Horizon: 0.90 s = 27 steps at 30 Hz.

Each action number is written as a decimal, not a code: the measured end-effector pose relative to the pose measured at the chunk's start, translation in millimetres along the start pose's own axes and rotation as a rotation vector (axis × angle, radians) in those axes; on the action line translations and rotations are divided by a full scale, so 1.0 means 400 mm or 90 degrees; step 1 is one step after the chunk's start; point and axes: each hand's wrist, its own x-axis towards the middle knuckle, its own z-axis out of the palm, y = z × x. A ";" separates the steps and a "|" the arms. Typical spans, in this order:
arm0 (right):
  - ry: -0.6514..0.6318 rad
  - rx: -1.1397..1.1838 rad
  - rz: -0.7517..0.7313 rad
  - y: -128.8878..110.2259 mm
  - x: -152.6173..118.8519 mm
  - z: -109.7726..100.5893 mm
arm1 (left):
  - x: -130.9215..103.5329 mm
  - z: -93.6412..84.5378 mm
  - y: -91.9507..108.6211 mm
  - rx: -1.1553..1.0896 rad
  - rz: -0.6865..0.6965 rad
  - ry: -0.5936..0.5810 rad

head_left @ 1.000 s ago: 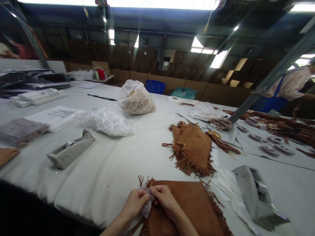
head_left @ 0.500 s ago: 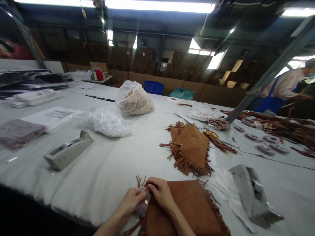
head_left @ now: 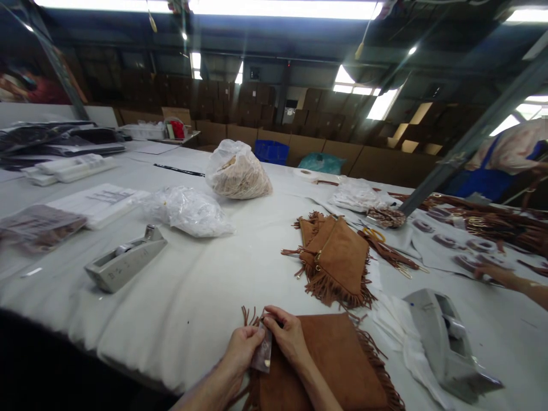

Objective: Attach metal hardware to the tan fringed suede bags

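A brown fringed suede bag (head_left: 338, 357) lies flat at the table's near edge. At its upper left corner, my left hand (head_left: 243, 348) pinches a small clear plastic packet (head_left: 262, 357) between thumb and fingers. My right hand (head_left: 287, 337) rests over the bag's corner, its thumb and fingers closed at the top of the packet; what exactly they grip is too small to make out. Brown tassel strands (head_left: 249, 315) stick out just beyond the fingertips. Farther back lies a pile of similar fringed bags (head_left: 342, 254) with zips.
Grey tape dispensers stand at left (head_left: 126, 260) and right (head_left: 449, 342). Plastic bags (head_left: 237, 171) sit mid-table, with brown straps (head_left: 492, 225) at the far right. Another person's hand (head_left: 492, 273) reaches in from the right, near tape rolls.
The small packet now hangs more upright, and both hands have shifted slightly right in view. Another person's hand and forearm have come in at the right.
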 end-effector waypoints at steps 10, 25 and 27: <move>-0.025 0.072 0.018 -0.013 -0.010 -0.027 | 0.024 0.038 -0.038 -0.081 -0.022 0.055; -0.091 -0.023 -0.009 -0.018 -0.033 -0.040 | 0.037 0.045 -0.094 -0.158 0.095 0.247; -0.089 -0.040 -0.014 -0.018 -0.034 -0.040 | 0.044 0.046 -0.095 -0.158 0.101 0.235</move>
